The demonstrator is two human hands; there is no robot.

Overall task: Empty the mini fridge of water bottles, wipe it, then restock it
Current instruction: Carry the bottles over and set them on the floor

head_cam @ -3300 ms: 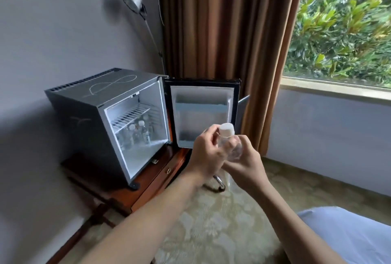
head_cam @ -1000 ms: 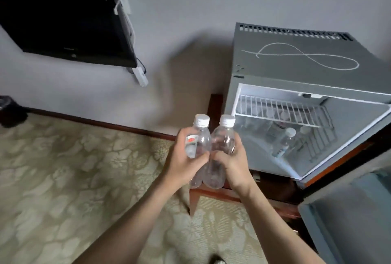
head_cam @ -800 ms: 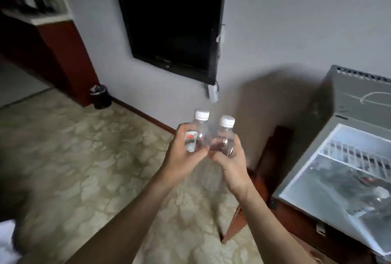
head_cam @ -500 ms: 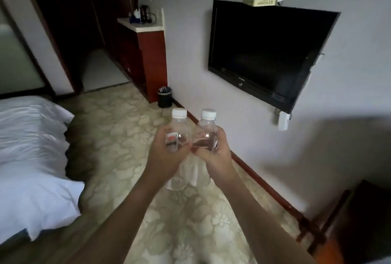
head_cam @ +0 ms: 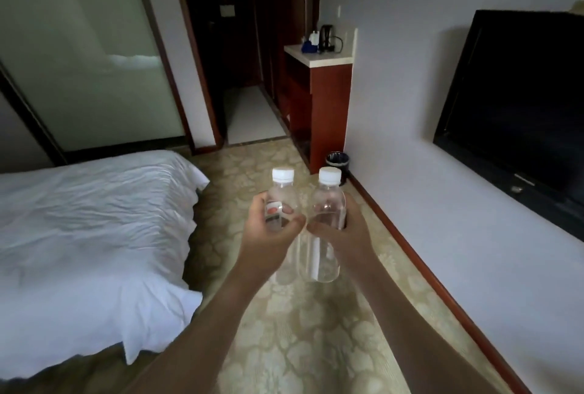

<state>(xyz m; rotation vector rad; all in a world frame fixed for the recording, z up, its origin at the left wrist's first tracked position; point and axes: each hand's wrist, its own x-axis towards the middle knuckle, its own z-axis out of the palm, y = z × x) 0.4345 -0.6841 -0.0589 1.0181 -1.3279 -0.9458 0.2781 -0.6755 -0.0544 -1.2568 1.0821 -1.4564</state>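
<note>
View has swung further from the fridge since half a second back: the TV (head_cam: 518, 109) now sits cut off at the right edge, the bed (head_cam: 88, 235) fills the left. We count two bottles, upright, side by side over the carpet. Left hand (head_cam: 268, 235) grips the left bottle (head_cam: 279, 200), fingers curled round its label. Right hand (head_cam: 344, 232) grips the right bottle (head_cam: 325, 229). Fridge out of frame.

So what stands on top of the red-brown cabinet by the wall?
On the cabinet's pale top stand a black kettle with its cord, a small white bottle and something blue. Whatever is behind the kettle is hidden.
</note>
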